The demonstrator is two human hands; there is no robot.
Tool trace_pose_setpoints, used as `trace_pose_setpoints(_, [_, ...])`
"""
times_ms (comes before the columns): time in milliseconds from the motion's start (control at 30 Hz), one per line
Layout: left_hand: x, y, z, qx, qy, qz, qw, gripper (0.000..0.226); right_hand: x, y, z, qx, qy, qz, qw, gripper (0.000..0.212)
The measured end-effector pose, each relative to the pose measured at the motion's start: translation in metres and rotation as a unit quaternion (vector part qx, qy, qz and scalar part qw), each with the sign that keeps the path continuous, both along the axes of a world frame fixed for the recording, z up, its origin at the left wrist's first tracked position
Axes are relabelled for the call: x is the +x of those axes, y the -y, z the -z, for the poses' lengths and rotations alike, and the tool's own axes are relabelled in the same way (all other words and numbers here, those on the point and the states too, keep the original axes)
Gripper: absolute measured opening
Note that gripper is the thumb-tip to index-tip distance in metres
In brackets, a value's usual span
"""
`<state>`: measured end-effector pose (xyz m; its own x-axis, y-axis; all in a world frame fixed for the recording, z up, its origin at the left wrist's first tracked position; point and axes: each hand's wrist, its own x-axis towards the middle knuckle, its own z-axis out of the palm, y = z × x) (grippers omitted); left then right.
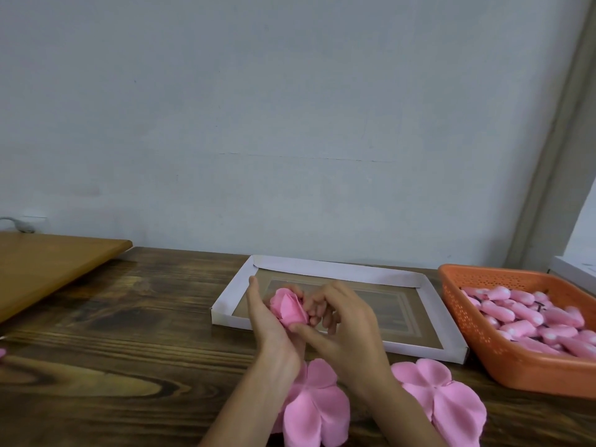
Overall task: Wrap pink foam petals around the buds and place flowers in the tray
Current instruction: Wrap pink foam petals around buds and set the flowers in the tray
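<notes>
One flower [288,307], two hands [265,321] [346,324]

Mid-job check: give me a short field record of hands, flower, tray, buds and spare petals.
left hand: cradles the flower
right hand: pinches the flower's base
flower: pink, held over the tray, near-left corner
tray: white, on the table, no flowers visible inside
buds: piled in the orange basket, right of tray
spare petals: two pink sheets at the table's near edge

Matt pink foam petals [317,411], white cardboard tray [335,269], perforated orange plastic basket [503,356], dark grained wooden table [129,350].
</notes>
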<state>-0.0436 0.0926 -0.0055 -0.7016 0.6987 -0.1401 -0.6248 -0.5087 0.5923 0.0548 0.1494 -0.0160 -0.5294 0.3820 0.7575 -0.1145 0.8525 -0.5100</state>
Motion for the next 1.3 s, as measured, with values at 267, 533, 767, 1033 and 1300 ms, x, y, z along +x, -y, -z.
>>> trace_pose_setpoints(267, [0.008,0.001,-0.003,0.032,0.011,0.038,0.999,0.075,-0.004,0.003,0.007,0.002,-0.066,0.061,0.996,0.034])
trace_pose_setpoints(533, [0.001,0.002,0.006,0.041,-0.015,0.053,0.998,0.065,-0.013,0.016,0.018,0.132,-0.057,0.183,0.973,0.009])
trace_pose_setpoints(767, [-0.003,0.003,-0.003,0.056,-0.071,0.053,0.995,0.043,-0.008,0.018,0.013,0.094,-0.014,0.144,0.985,0.02])
trace_pose_setpoints(1033, [-0.003,0.004,-0.001,0.066,-0.077,0.031,0.994,0.038,-0.01,0.016,0.015,0.004,-0.049,0.066,0.997,0.026])
trace_pose_setpoints(1300, [-0.005,0.0,-0.003,0.088,-0.027,0.073,0.993,0.04,-0.014,0.008,0.018,-0.068,-0.037,0.01,0.997,0.035])
